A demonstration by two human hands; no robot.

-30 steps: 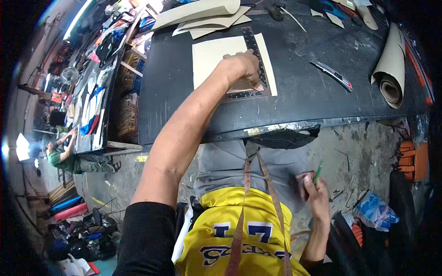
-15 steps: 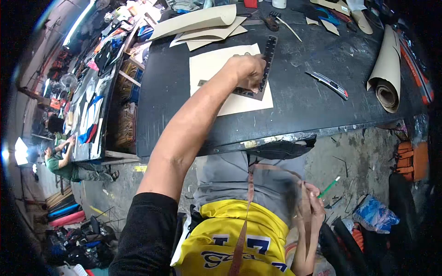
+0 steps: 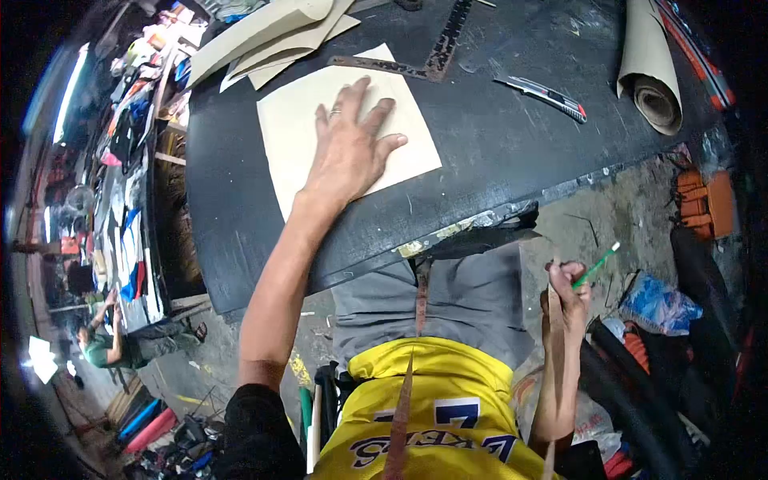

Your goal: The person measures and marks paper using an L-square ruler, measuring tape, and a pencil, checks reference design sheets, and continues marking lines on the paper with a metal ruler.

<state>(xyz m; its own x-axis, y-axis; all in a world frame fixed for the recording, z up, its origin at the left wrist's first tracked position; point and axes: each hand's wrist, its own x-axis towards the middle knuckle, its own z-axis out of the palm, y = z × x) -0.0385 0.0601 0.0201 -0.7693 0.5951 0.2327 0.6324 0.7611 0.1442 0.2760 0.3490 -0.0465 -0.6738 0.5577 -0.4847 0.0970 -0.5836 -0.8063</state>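
Cream sheet (image 3: 296, 132) flat on the black bench (image 3: 480, 156), near its front edge. Left hand (image 3: 348, 148) palm down on it, fingers spread, grip released. Dark L-square (image 3: 434, 74) at 1 o'clock from the sheet, one leg crossing its far corner. Curled sheets (image 3: 268, 36) at 11 o'clock; cutter knife (image 3: 552, 100) near 3 o'clock, rolled sheet (image 3: 652, 64) beyond. Right hand (image 3: 570, 296) at 4 o'clock, off the bench, grip closed around green pencil (image 3: 596, 264); measuring tape (image 3: 554, 320) at same hand, hold unclear. Another person (image 3: 108, 346) between 7 and 8 o'clock.
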